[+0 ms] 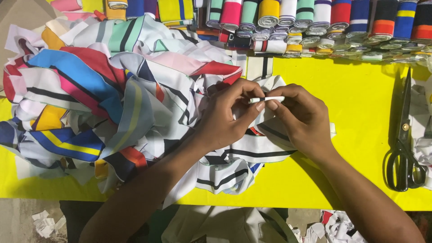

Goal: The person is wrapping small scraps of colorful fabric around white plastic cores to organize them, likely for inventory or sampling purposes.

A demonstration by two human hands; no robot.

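Note:
Both hands meet over the middle of a yellow table (360, 99). My left hand (227, 114) and my right hand (301, 119) pinch the two ends of a small, tightly rolled strip of white fabric (267, 99), held level between the fingertips. Under the hands lies a white piece of cloth with black stripes (245, 155), reaching down to the table's front edge. A big heap of striped cloth pieces (99, 90) in white, blue, red, pink and yellow spreads to the left of my left forearm.
Large black scissors (405, 144) lie shut at the right, beside crumpled white cloth (423, 117). Several rolled striped ribs (315, 22) line the back edge. Cloth scraps (335, 227) lie on the floor below the table front.

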